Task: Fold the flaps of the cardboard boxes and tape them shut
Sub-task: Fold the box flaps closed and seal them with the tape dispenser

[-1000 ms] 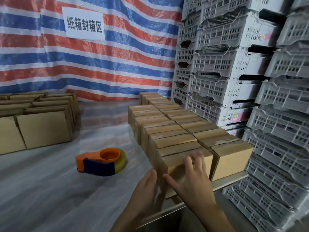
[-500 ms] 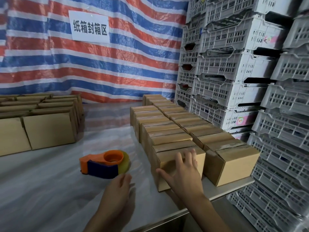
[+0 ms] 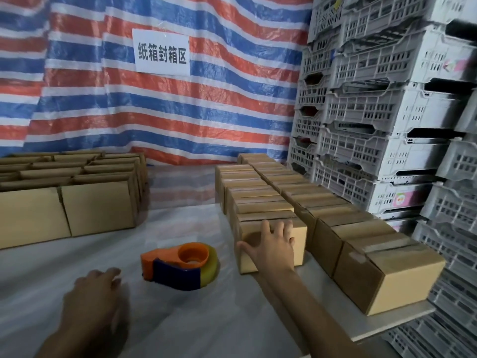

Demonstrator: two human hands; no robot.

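Brown cardboard box [image 3: 300,241] lies braced under our spread right hand [image 3: 271,245]; our empty, relaxed left hand [image 3: 94,295] hovers near the orange-and-blue tape dispenser [image 3: 180,264], which we judge needs gripping next

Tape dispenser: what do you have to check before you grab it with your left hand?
1. Left hand free: ok, open, holding nothing.
2. Tape dispenser reachable: ok, lies on the table just past that hand.
3. Right hand steadying front box: ok, spread over its top edge.
4. Box top taped already: cannot tell.
5. Loose tape end ready: cannot tell.
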